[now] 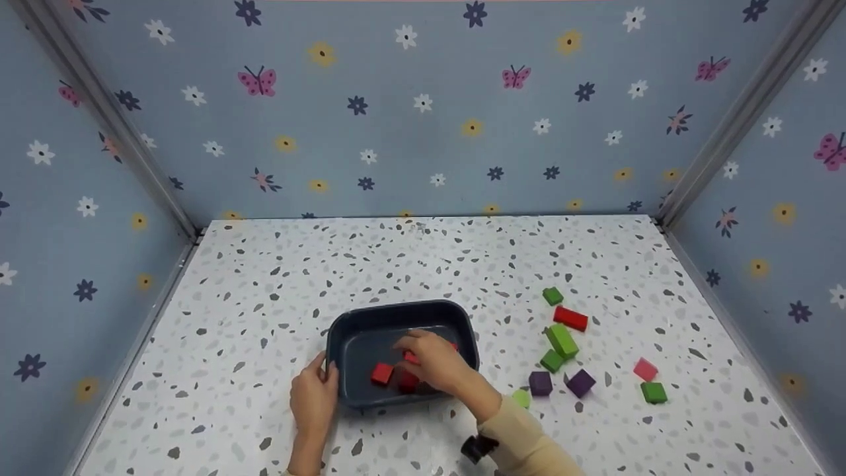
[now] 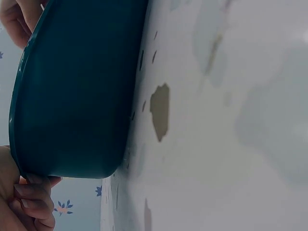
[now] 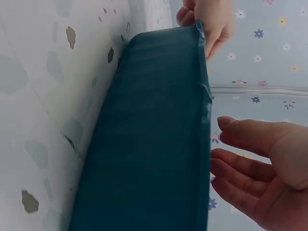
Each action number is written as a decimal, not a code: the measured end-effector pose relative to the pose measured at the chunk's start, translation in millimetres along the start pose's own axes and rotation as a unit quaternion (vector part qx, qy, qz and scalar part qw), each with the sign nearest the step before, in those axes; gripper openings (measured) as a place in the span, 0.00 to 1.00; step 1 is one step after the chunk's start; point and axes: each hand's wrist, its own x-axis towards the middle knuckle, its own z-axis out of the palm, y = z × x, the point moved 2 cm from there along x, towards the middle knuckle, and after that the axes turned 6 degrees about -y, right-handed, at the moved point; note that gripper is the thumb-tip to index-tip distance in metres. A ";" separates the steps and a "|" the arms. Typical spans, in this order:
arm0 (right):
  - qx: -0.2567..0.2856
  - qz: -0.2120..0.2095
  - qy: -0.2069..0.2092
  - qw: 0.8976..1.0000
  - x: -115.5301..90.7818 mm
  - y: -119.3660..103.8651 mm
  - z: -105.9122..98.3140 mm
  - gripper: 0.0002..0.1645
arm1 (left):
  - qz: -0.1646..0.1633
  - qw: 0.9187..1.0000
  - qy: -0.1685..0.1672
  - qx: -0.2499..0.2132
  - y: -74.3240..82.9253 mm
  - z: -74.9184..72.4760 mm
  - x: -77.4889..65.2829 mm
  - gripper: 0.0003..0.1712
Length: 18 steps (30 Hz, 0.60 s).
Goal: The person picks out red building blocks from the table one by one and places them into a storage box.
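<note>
A dark blue plastic tray (image 1: 394, 309) sits on the speckled table in the head view. Several red blocks (image 1: 381, 374) lie inside it. My left hand (image 1: 314, 398) grips the tray's left side by the rim; the left wrist view has its fingers curled at the tray wall (image 2: 72, 106). Over the tray's right part is my right hand (image 1: 433, 360), partly covering the red blocks beneath. In the right wrist view that hand (image 3: 262, 166) reaches over the rim, thumb and fingers apart, with nothing visible between them.
Right of the tray lie several loose blocks: a red block (image 1: 570, 318), a light green block (image 1: 562, 341), a purple block (image 1: 581, 383), a pink block (image 1: 645, 369) and a green block (image 1: 653, 393). Patterned panels (image 1: 423, 132) enclose the table at the back and sides.
</note>
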 end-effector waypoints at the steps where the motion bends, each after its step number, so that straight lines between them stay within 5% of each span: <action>1: 0.002 0.000 0.005 1.000 -2.1 1.6 -1.9 0.12 | -0.001 1.000 -0.001 0.001 0.0 0.1 0.0 0.16; 18: 0.039 0.030 0.075 0.996 -45.6 38.8 -29.3 0.10 | 0.005 1.000 -0.007 0.006 1.3 -0.9 -1.0 0.16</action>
